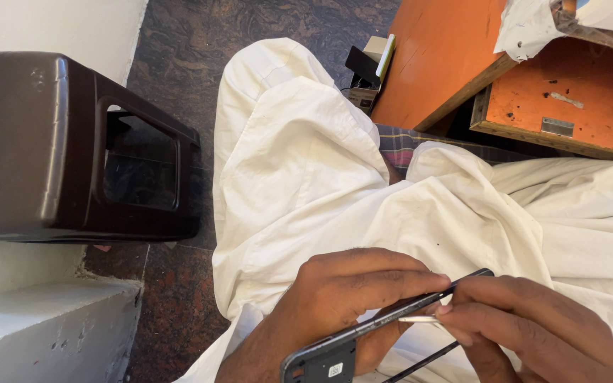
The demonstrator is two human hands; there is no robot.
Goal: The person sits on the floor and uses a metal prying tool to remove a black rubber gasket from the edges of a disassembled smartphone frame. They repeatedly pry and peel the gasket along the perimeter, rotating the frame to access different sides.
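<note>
With the left hand (342, 298) gripping the phone (363, 330) steady, the right hand (533, 326) should slide its pinched, probably thin pick (418, 319) gently along the seam.

The left hand (335, 301) enters from about 7 o'clock, low in the frame, its back turned up toward the camera. Its fingers (391, 280) are curled and extend toward 3 o'clock, the fingertips pressed down in a closed grip; the thumb is hidden underneath. The right hand (533, 330) comes in from about 4 o'clock, at the bottom right corner, knuckles upward. Its fingers (494, 294) reach toward 9 o'clock, bunched in a pinching grip, and their tips meet those of the left hand. Both wrists are cut off by the frame's lower edge.
</note>
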